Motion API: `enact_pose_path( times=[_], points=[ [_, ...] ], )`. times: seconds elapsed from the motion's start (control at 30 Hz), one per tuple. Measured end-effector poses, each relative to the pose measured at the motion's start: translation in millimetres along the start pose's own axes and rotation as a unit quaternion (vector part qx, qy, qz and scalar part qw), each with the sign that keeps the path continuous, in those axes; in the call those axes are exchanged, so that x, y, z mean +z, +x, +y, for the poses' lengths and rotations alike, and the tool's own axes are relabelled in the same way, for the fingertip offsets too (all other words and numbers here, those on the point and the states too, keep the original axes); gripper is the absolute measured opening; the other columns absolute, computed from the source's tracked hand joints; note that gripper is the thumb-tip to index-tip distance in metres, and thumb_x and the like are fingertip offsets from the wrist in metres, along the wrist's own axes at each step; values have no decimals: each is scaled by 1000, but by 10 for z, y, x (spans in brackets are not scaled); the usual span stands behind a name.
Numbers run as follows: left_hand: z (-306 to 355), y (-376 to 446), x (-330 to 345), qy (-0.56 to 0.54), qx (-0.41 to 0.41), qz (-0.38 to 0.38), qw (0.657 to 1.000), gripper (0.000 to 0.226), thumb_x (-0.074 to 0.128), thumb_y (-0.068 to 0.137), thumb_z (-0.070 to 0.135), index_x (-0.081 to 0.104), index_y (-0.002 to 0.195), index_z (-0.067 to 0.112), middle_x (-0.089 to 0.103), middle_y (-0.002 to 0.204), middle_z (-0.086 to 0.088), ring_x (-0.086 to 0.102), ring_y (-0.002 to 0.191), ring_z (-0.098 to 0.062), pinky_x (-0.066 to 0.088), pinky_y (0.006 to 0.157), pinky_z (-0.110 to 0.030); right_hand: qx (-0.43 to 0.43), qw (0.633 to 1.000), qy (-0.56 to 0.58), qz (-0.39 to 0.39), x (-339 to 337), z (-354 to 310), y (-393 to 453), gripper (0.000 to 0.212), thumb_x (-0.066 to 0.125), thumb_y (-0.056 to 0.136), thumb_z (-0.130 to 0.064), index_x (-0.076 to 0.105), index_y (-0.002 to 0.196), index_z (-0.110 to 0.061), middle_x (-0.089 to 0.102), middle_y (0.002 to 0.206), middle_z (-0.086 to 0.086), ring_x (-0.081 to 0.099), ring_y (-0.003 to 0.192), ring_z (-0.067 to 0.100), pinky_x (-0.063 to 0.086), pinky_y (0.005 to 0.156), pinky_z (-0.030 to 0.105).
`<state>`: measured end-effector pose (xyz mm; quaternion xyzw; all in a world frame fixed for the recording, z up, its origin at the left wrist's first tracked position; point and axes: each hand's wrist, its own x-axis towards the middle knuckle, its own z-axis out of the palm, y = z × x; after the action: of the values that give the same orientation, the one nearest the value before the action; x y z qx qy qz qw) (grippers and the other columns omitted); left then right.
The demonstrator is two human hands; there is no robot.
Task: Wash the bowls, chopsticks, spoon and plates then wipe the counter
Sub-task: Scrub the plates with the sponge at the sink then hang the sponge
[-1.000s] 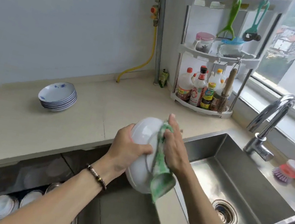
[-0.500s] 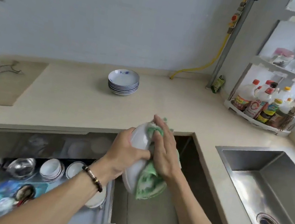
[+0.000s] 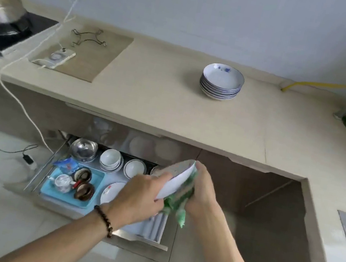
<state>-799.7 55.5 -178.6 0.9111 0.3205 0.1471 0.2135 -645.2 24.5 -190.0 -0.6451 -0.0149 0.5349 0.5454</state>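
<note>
Drawer stands pulled out under the beige counter, holding a steel bowl, stacked white bowls, a flowered plate and a blue tray with a small teapot and dark cups. Above the drawer, the left hand grips a white plate by its rim, tilted on edge; the right hand curls round a green cloth pressed to the plate's other face. Far on the counter sits a stack of blue-patterned plates. No writing is legible anywhere.
</note>
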Motion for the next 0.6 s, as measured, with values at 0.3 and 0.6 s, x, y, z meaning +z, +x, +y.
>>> enact_pose_path(
  times=[0.3, 0.6],
  points=[
    [-1339, -347, 497, 143, 60, -84, 984, 55, 77, 51, -7, 53, 92, 21, 62, 69, 6, 56, 53, -19, 39, 38, -25, 58, 970, -233, -50, 395, 798, 871, 45, 66, 68, -35, 68, 96, 1, 73, 88, 19, 72, 81, 37, 59, 83, 51],
    [-2605, -614, 967, -183, -338, -47, 922, 73, 41, 95, 67, 32, 152, 22, 23, 164, 1, 13, 154, -16, 27, 122, -42, 84, 945, -315, 30, 990, 1568, 1761, 21, 54, 94, -11, 56, 75, -2, 51, 66, 11, 50, 59, 25, 41, 59, 35]
  ],
)
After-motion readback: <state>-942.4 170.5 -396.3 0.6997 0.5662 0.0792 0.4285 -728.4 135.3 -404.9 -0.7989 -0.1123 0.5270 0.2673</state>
